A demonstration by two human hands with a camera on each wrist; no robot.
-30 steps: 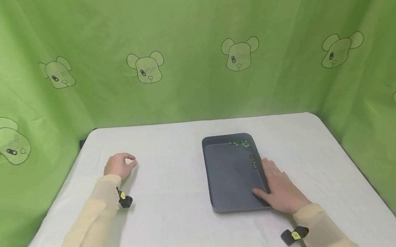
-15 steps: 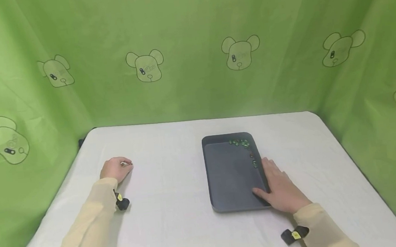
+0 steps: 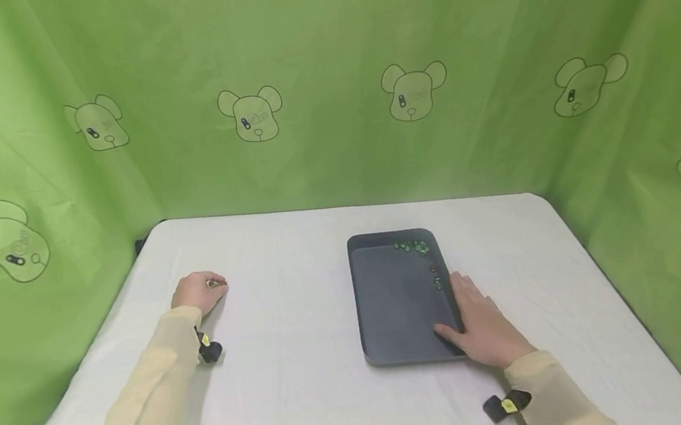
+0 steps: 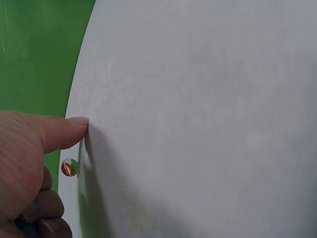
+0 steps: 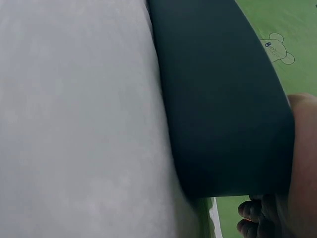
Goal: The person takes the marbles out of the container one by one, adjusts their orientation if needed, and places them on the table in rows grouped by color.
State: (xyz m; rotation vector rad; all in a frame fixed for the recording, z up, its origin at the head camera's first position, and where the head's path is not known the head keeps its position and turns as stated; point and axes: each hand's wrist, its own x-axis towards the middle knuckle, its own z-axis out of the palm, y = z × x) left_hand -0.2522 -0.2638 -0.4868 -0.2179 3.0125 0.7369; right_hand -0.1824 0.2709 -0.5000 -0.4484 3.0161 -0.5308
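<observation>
My left hand (image 3: 197,292) is low over the left part of the table, with thumb and index finger bent into a ring. Inside that ring a small glass marble (image 3: 213,283) shows. The left wrist view gives the marble (image 4: 70,167) red and green swirls, between the thumb (image 4: 67,134) and the curled lower fingers; a gap separates it from the thumb. On the right lies a dark grey baking tray (image 3: 387,304). My right hand (image 3: 483,325) holds its right wall, thumb over the rim, fingers along the outside. Several green marbles (image 3: 421,247) sit in the tray's far right corner.
A white cloth covers the table (image 3: 293,356). One reddish marble (image 3: 433,268) lies along the tray's right wall. Green curtains (image 3: 335,164) with bear outlines enclose the far side and both flanks. Black wrist cameras (image 3: 210,347) sit at both sleeves.
My left hand has shifted slightly left and toward me, and the marble has come into sight inside its finger ring. The right hand and the tray have stayed in place.
</observation>
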